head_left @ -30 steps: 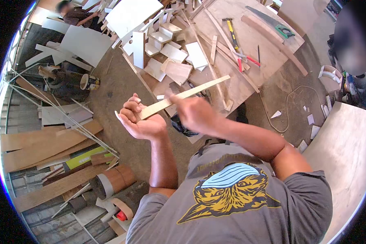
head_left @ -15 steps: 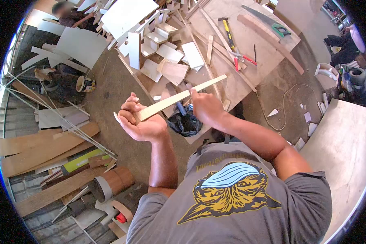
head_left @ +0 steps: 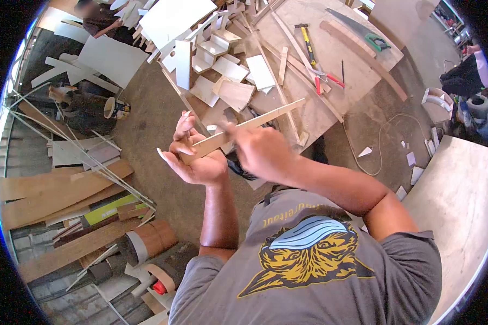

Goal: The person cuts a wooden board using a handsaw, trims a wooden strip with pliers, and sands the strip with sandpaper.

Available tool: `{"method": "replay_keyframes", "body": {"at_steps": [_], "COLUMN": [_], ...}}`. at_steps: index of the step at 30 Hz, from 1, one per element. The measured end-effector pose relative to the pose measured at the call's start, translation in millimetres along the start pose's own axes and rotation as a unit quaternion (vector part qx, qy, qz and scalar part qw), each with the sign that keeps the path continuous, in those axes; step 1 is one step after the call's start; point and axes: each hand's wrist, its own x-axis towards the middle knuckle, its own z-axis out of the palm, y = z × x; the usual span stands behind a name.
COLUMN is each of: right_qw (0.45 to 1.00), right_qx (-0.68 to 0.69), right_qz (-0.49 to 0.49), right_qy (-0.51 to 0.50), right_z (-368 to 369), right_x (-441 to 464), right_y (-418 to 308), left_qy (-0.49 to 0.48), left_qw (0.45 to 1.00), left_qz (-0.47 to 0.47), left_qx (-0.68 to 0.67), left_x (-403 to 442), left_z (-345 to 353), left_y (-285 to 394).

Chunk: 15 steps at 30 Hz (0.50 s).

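A long, narrow pale wooden strip (head_left: 274, 114) lies slantwise in front of my chest, its lower left end in my left hand (head_left: 198, 157). The palm faces up, and the fingers curl around that end. My right hand (head_left: 263, 153), smeared by motion, is closed over the middle of the strip. Something small and dark seems to stick out of it, too blurred to name. Beneath the right hand, a black bag (head_left: 241, 169) is mostly hidden.
A plywood table (head_left: 358, 89) ahead bears wood offcuts (head_left: 236, 93), a yellow-black hammer (head_left: 307, 46), red-handled pliers (head_left: 326, 80) and a green-handled saw (head_left: 375, 41). Boards (head_left: 65, 192) lie at left, near a bucket (head_left: 114, 108). One person (head_left: 100, 24) is far left, another (head_left: 466, 73) far right.
My right hand moved up the strip toward its far end, then back down toward my left hand. The left fingers have lifted and shifted slightly on the strip's end.
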Motion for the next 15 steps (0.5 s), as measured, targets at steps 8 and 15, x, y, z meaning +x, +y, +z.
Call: {"method": "replay_keyframes", "body": {"at_steps": [8, 15], "right_qw": [0.999, 0.998], "right_qx": [-0.032, -0.056], "right_qz": [-0.008, -0.012], "right_qy": [-0.026, -0.001], "right_z": [-4.8, -0.8], "right_x": [-5.7, -15.2], "right_y": [-24.0, 8.1], "left_qy": [0.052, 0.066], "left_qw": [0.993, 0.996], "left_qz": [-0.035, -0.050], "left_qx": [0.104, 0.021], "left_x": [-14.5, -25.7], "left_z": [17.1, 22.8], "left_y": [-10.8, -20.7]}}
